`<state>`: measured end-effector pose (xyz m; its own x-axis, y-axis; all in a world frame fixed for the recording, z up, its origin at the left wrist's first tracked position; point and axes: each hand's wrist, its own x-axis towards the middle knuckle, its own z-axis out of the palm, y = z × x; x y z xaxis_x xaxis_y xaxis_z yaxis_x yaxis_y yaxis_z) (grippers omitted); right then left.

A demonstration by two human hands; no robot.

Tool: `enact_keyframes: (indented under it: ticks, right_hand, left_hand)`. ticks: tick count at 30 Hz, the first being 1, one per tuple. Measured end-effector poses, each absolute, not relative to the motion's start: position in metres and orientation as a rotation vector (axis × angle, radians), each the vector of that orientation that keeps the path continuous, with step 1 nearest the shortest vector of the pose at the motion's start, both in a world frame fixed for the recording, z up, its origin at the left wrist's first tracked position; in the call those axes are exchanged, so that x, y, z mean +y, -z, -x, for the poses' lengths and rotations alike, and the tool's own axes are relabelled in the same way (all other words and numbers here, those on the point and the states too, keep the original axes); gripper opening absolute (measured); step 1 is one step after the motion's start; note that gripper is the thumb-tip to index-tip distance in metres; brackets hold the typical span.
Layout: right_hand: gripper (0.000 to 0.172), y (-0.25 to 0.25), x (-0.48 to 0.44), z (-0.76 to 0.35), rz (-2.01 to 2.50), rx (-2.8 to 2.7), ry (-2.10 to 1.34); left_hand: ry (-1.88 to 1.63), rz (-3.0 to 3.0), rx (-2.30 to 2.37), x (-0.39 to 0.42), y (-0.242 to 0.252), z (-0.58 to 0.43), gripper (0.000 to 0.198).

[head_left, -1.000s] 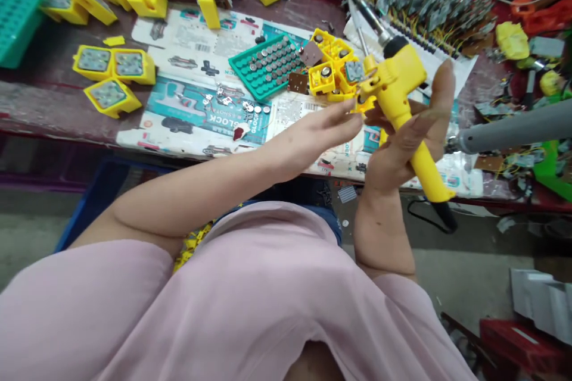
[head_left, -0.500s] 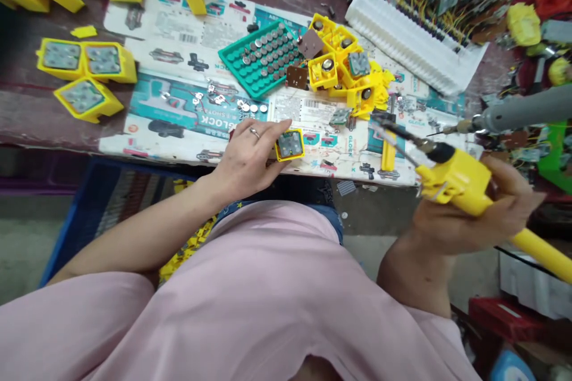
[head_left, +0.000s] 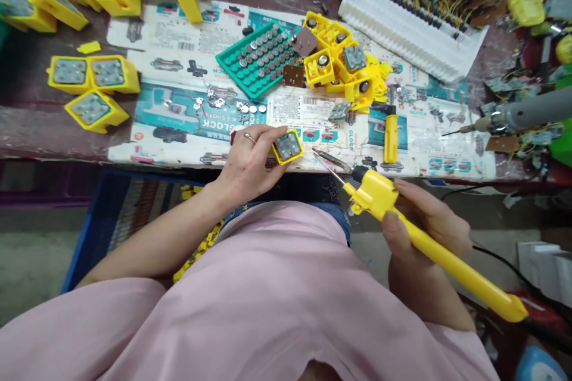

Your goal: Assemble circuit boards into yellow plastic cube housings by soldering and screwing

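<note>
Near the front edge of the table, my left hand (head_left: 250, 161) is closed on a small yellow plastic case (head_left: 288, 147), whose open top shows a grey circuit board. My right hand (head_left: 424, 220) grips a yellow soldering iron (head_left: 378, 193) by its handle. The iron's dark tip and the thin metal feed tube beside it point left, a short way right of the case and apart from it. Beyond the case lie loose silver discs (head_left: 252, 109) and a teal tray (head_left: 227, 58) with rows of button cells.
Yellow cases with boards (head_left: 93, 74) stand at left. Several yellow housings (head_left: 339, 50) are heaped behind the tray's right side. A yellow-handled screwdriver (head_left: 391, 137) lies at right, below a white rack (head_left: 402, 30) of wired boards. A grey tool with a thin tip (head_left: 513, 116) juts in from the right.
My right hand has brought the soldering iron left and down, so its tip is now close to the yellow case. The case has tilted slightly in my left hand.
</note>
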<state>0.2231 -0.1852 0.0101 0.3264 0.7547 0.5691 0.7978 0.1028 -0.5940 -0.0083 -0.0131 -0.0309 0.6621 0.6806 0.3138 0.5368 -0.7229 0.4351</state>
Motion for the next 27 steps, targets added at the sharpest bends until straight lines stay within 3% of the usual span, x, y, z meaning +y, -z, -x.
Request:
enact_keyframes:
  ticks: [7, 15, 27]
  right_hand:
    - [0.040, -0.024, -0.166, -0.211, 1.511, -1.605, 0.143]
    - [0.045, -0.025, -0.167, -0.215, 1.449, -1.666, 0.097]
    - [0.044, -0.028, -0.162, -0.213, 1.417, -1.757, 0.157]
  left_hand:
    - [-0.683, -2.566, 0.994, -0.013, 0.036, 0.012, 0.053]
    - [-1.064, -2.663, 0.791, -0.011, 0.045, 0.009, 0.060]
    - [-1.083, -2.680, 0.741, -0.013, 0.043, 0.009, 0.063]
